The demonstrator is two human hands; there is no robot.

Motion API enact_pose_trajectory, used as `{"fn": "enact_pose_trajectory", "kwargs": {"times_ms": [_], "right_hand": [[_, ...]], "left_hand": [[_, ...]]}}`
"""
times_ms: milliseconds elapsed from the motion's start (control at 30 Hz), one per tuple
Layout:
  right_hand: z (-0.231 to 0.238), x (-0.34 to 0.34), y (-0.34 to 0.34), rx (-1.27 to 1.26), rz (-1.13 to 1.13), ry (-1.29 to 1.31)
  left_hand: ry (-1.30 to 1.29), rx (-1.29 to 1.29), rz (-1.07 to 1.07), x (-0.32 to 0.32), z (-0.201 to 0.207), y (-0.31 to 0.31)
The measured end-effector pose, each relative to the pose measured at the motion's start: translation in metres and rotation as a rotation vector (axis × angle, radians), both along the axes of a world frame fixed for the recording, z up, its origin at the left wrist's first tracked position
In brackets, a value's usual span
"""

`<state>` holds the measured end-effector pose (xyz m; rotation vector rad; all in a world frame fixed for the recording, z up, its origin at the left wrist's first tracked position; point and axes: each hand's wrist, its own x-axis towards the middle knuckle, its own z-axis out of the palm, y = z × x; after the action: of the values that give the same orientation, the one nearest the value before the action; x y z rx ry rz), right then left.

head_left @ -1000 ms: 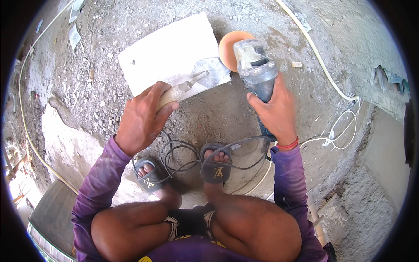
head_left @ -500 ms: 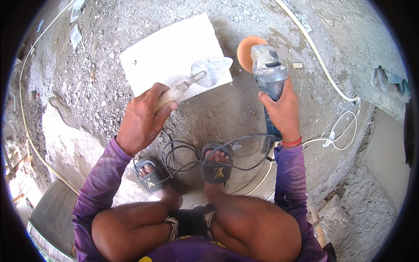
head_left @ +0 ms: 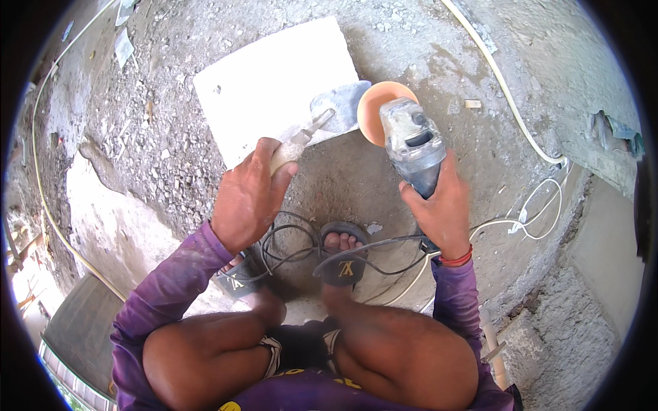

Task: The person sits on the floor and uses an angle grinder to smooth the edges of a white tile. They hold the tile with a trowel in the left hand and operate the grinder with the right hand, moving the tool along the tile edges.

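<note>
My left hand (head_left: 250,195) is closed round the pale handle of a trowel (head_left: 335,109), whose grey blade points away to the right. The blade is over the right edge of a white rectangular slab (head_left: 274,75) lying on the ground. In my right hand (head_left: 442,212) is an angle grinder (head_left: 413,140), gripped by its dark body. Its orange disc (head_left: 381,109) overlaps the trowel blade's right end in view; whether disc and blade touch I cannot tell. A dark cord (head_left: 384,248) trails from the grinder's rear across my feet.
Gravel and dust cover the ground (head_left: 151,123). A cream hose or cable (head_left: 504,85) curves along the right, with a thin white wire (head_left: 541,212) looped near it. Another pale cable (head_left: 51,226) runs down the left. My sandal (head_left: 340,264) stands close to the coiled cord.
The grinder has moved left and nearer to me, bringing its disc up to the trowel blade. My left hand with the trowel has shifted right and slightly nearer.
</note>
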<state>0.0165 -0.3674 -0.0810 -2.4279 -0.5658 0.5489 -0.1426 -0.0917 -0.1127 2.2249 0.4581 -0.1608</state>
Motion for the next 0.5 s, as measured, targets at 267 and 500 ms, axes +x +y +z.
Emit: {"fn": "enact_pose_trajectory", "kwargs": {"times_ms": [267,500], "right_hand": [[-0.0056,-0.0070,-0.0041,-0.065,0.100,-0.063],[-0.0043,-0.0081,-0.0008,-0.120,0.120,-0.069]], "left_hand": [[-0.010,0.024,0.002,0.0002,-0.0029,-0.0013],[0.031,0.030,-0.009,0.0011,-0.0007,-0.0007]]}}
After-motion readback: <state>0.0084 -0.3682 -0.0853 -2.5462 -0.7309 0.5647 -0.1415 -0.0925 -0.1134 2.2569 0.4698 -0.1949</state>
